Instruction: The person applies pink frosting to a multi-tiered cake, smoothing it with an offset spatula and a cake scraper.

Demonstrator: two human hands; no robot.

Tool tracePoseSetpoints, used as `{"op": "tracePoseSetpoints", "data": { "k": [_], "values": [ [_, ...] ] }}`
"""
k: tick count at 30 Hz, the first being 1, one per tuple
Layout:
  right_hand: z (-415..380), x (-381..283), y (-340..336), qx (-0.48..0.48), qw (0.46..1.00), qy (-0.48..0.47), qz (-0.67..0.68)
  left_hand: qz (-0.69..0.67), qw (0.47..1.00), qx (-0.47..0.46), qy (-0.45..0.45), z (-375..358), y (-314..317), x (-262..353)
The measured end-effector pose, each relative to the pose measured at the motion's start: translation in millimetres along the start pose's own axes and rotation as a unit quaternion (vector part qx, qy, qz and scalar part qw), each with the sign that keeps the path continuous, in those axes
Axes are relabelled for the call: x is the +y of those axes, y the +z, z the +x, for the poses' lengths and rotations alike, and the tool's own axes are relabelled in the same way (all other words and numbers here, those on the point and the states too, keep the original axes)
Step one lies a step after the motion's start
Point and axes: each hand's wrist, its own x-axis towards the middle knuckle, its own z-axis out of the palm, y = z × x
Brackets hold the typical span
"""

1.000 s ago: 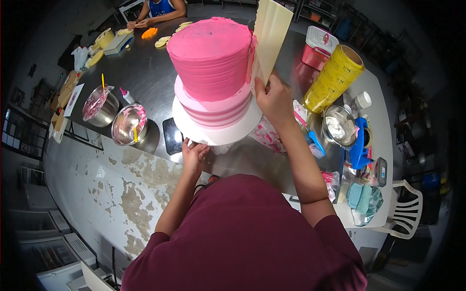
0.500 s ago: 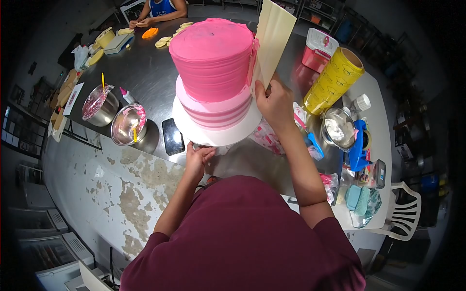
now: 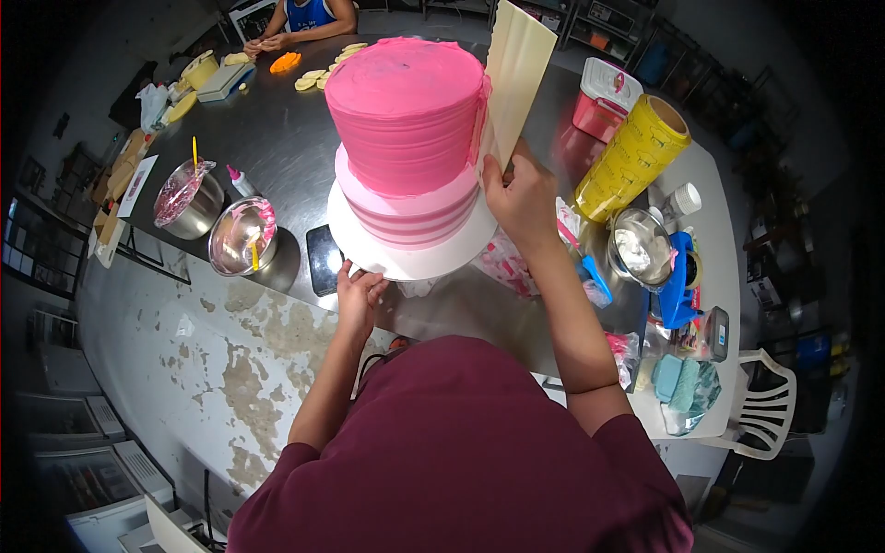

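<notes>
A tall pink-frosted cake stands upright on a lower tier with light and dark pink stripes, over a round white cake board. My right hand is closed round the lower end of a cream-coloured cake scraper. The scraper stands nearly upright, its edge against the cake's right side, where pink frosting has built up. My left hand is closed at the board's near-left rim, fingers against its edge. Beside that hand lies a black phone.
At left are two steel bowls and a piping bottle. To the right stand a yellow wrap roll, a pink lidded box and a bowl of white cream. Another person sits across the steel table.
My left hand has shifted slightly left and up along the board's rim. The cake appears slightly turned, while my right hand and the scraper stay almost in place.
</notes>
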Motion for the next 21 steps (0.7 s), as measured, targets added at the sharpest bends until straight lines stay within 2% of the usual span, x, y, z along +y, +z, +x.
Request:
{"op": "tracePoseSetpoints", "data": {
  "k": [7, 16, 21],
  "values": [
    [2, -4, -1, -0.002, 1.0, 0.001, 0.002, 0.007, 0.999, 0.008, -0.044, -5, 5, -2],
    [5, -7, 2, 0.002, 1.0, 0.013, 0.013, -0.04, 0.989, -0.102, -0.102, -13, 8, -9],
    [6, -10, 2, 0.001, 1.0, 0.027, 0.008, -0.033, 0.994, -0.076, -0.071, -5, 1, -9]
  ]
}}
